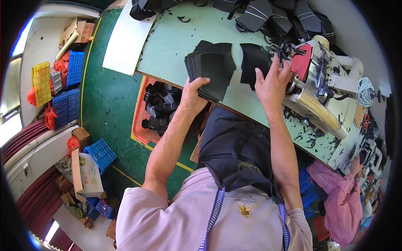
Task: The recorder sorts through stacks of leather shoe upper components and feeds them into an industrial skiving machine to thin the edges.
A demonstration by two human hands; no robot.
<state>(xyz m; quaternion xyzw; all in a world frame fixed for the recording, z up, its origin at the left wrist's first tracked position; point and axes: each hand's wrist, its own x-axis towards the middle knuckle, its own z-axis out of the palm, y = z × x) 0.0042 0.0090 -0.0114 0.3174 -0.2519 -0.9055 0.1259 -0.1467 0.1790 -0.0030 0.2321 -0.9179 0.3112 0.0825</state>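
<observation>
Where the counter point(171, 50) meets our lap, our left hand point(196, 95) is closed on the lower left corner of a stack of dark sheets point(217, 69), its thumb laid over the top one and its other fingers mostly hidden beneath. The sheets fan out a little, their left edges stepped, and they lie at the near side of the counter. Our right hand point(272, 88) is partly open, its thumb well apart from its fingers, over the right side of a separate black piece point(250, 60). Its fingertips reach the front of a pale machine point(320, 62), beside a red plate point(300, 62); whether they pinch anything we cannot tell.

As for writing, we see red printed characters on the side of an open carton point(90, 173) on the left. Our dark apron point(238, 180) carries a round emblem with tiny lettering, too small for us to read. Our pale pink shirt point(167, 221) has a gold emblem on the chest, with a small dark line of print above it.

Along the far side of the counter we see dark bundles point(253, 14) with pale bands around them, and black scraps point(310, 129) are strewn about the machine. Below the counter, an orange crate point(137, 121) holds more dark pieces. At the lower right, we see a person in a pink checked garment point(339, 192).
</observation>
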